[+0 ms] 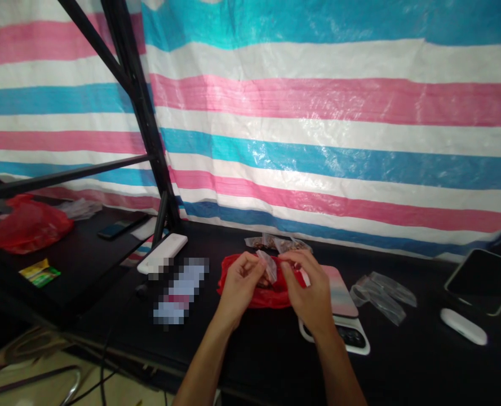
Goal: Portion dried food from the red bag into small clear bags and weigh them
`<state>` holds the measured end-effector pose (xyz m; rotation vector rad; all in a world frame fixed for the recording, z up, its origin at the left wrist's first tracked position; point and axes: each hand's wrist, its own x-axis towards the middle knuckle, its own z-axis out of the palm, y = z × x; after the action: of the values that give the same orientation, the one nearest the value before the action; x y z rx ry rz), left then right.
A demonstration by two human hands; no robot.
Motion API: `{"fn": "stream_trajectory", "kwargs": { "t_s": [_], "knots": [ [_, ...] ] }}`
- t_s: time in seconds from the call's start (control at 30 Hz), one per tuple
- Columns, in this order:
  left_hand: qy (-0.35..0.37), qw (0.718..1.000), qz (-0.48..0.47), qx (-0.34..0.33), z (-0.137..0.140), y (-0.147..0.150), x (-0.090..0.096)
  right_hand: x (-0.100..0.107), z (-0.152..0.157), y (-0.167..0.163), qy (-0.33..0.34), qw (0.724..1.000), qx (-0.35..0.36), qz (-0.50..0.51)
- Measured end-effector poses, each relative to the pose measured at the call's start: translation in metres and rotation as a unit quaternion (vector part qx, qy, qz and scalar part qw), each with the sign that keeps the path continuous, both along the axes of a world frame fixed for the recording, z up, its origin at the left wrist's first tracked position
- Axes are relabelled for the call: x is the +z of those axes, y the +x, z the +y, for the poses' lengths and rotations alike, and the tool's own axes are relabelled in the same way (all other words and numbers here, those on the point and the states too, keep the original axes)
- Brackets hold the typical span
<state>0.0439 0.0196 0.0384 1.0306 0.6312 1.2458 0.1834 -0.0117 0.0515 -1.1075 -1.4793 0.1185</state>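
Over the black table [271,355], the left hand [240,283] pinches 1 small clear bag [267,265] above a red plastic bag [269,299]; whether the right hand [310,290] grips anything, I cannot tell. Filled bags [293,246] lie behind, before a striped tarp [338,101].

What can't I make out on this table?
Head view:
Small bag: contents too blurred, partly behind the left hand.
Red bag: partly covered by that hand and the right hand.
White phone: partly hidden by the right wrist.
Pixelated item: details masked by blocks.
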Motion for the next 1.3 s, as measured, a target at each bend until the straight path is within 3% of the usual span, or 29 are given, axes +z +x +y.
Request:
{"fn": "stream_trajectory", "kwargs": {
  "t_s": [0.13,0.37,0.5,0.73,0.9,1.1,1.2,1.3],
  "knots": [
    [0.015,1.0,0.001,0.017,0.002,0.001,-0.001,-0.005,0.004,-0.016,-0.077,0.995,0.062,0.014],
    [0.018,0.999,0.035,0.02,0.011,-0.003,-0.01,-0.012,0.01,-0.014,-0.133,0.987,0.088,0.032],
    [0.061,0.995,0.076,0.008,0.013,-0.003,-0.013,-0.014,0.009,-0.021,-0.126,0.991,0.041,0.021],
    [0.132,0.966,0.219,0.037,0.003,0.001,-0.006,-0.015,0.012,-0.017,-0.029,0.993,-0.105,0.052],
    [0.044,0.994,0.071,0.073,0.006,0.002,-0.005,-0.013,0.012,-0.007,-0.097,0.987,-0.081,0.096],
    [-0.029,0.996,-0.084,-0.014,0.007,-0.005,0.003,-0.019,0.015,-0.005,-0.178,0.978,-0.038,0.101],
    [-0.024,0.994,-0.102,-0.026,0.006,-0.007,0.005,-0.021,0.018,-0.003,-0.187,0.975,-0.045,0.113],
    [-0.007,0.998,-0.043,-0.034,0.008,-0.008,0.0,-0.022,0.021,0.0,-0.189,0.975,-0.031,0.109]
  ]
}}
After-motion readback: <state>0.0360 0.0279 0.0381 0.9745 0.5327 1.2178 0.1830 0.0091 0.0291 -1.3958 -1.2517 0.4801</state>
